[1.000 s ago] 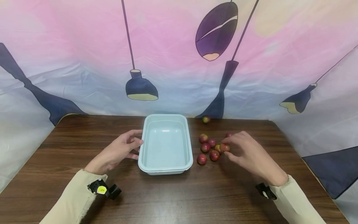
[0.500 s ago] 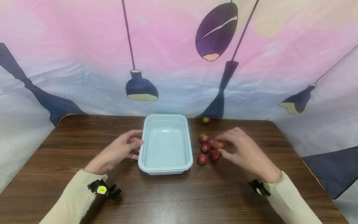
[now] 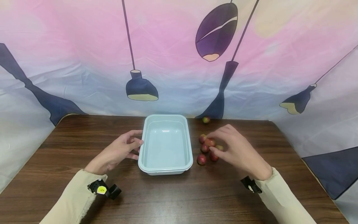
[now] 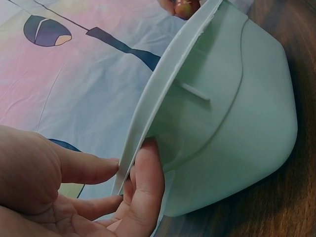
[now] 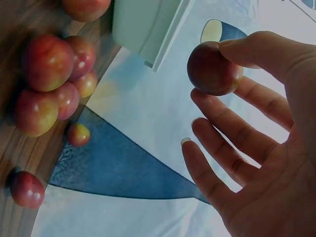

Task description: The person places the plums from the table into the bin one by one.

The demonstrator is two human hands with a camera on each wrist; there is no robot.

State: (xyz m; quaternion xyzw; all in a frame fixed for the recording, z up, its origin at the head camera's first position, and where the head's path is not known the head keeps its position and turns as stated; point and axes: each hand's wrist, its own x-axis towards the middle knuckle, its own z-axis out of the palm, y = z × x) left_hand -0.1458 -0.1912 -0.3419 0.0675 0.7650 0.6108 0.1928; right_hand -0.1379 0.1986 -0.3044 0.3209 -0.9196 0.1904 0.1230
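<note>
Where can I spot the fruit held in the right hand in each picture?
Head: the held fruit is right of centre, below the middle, in the right hand.
Left wrist: the held fruit is at the top edge, right of centre.
Right wrist: upper right.
Shared landmark: the pale tub.

**Pastel cloth (image 3: 173, 40) round a wood-grained table (image 3: 151, 193)**

The cloth hung creased at the back and sides, pink melting into blue, printed with dark hanging lamps (image 3: 141, 86). A pale glare (image 3: 169, 207) lay across the table's near part.
</note>
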